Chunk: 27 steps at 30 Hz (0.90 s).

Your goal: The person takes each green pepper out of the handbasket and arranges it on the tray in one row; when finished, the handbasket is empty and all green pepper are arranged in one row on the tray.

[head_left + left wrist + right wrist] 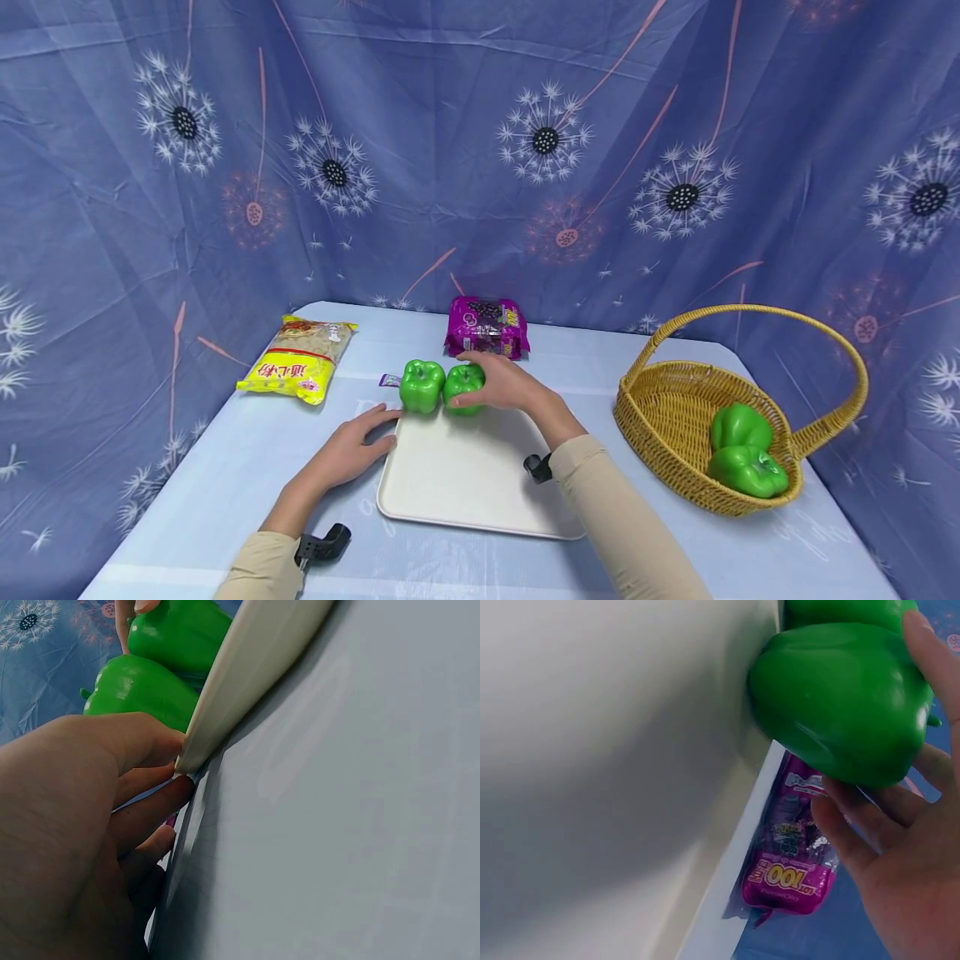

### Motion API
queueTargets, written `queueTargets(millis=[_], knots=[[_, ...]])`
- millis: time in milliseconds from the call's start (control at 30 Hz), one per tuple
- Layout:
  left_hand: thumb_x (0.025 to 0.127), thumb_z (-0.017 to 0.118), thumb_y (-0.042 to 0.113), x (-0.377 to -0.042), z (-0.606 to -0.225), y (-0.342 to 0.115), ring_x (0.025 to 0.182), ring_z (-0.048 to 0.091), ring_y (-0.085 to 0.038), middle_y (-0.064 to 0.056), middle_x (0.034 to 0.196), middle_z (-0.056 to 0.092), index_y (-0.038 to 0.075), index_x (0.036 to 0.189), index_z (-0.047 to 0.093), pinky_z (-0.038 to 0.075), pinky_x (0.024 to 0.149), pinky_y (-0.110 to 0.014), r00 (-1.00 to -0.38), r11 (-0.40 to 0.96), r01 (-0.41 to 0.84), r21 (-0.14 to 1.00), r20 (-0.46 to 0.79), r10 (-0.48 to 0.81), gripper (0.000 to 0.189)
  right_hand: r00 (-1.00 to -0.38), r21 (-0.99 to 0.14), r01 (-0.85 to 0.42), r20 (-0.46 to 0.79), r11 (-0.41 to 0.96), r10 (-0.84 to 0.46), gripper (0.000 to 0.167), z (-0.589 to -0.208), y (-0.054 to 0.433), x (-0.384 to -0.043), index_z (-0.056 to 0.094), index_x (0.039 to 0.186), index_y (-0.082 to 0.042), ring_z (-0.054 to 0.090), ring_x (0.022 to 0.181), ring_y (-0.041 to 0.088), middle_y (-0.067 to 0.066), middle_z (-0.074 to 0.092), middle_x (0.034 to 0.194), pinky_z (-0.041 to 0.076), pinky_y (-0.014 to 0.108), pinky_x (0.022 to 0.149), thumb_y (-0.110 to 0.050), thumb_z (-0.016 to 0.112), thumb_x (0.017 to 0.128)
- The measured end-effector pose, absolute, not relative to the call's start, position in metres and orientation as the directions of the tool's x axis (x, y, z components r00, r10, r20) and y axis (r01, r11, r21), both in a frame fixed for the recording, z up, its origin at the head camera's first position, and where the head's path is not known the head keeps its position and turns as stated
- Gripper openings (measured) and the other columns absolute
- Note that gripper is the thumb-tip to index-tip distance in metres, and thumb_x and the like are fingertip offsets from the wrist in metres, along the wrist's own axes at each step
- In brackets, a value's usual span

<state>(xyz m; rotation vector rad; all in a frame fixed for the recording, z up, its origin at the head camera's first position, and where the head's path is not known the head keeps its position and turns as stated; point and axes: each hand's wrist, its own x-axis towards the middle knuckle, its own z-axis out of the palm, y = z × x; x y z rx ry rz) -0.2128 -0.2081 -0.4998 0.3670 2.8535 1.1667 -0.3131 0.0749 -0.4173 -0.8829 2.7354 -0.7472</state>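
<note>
Two green bell peppers stand side by side at the far left of a cream tray point(480, 479). Round the right-hand bell pepper point(840, 701), my right hand point(504, 382) has its thumb on one side and its fingers on the other. The left-hand bell pepper point(422, 387) is beside it, with no hand on it. My left hand point(354, 448) is at the tray's far left corner, fingers loosely extended. In the left wrist view, its fingertips point(174, 744) are right at the tray's rim.
A wicker basket point(675, 454) with a tall handle stands on the right, holding two more bell peppers point(741, 427). Behind the tray lies a purple snack pack point(487, 327); a yellow bag point(300, 358) lies at the back left. A small purple packet point(390, 380) is near the peppers.
</note>
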Motion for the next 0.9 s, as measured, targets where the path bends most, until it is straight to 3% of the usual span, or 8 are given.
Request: queueTargets(millis=[233,500,900], knots=[[0.094,0.062,0.027,-0.214,-0.5,-0.208,0.134,0.036,-0.039,-0.019,0.147,0.039,0.018,0.136,0.056,0.028,0.108,-0.056,-0.966,0.688,0.235,0.686,0.087,0.244,0.043,-0.799,-0.527,-0.514,0.008,0.677,-0.601,0.089,-0.407,0.084,-0.311,0.048,0.142,-0.026,0.044,0.127,0.018,0.0,0.054,0.134,0.037,0.042,0.104,-0.065,0.076,0.067],[0.094,0.062,0.026,-0.214,-0.499,-0.207,0.134,0.035,-0.039,-0.02,0.147,0.039,0.017,0.136,0.056,0.028,0.108,-0.056,-0.966,0.686,0.234,0.689,0.083,0.246,0.043,-0.801,-0.562,-0.508,0.029,0.653,-0.598,0.087,-0.398,0.104,-0.312,0.051,0.139,-0.025,0.048,0.124,0.015,-0.003,0.055,0.133,0.04,0.037,0.102,-0.07,0.071,0.068],[0.095,0.062,0.027,-0.213,-0.501,-0.208,0.135,0.034,-0.039,-0.019,0.148,0.038,0.02,0.136,0.056,0.028,0.108,-0.057,-0.971,0.692,0.211,0.69,0.069,0.228,0.043,-0.826,-0.515,-0.498,0.037,0.697,-0.563,0.073,-0.381,0.148,-0.311,0.053,0.137,-0.022,0.051,0.119,0.016,-0.006,0.057,0.128,0.043,0.039,0.099,-0.065,0.065,0.08]])
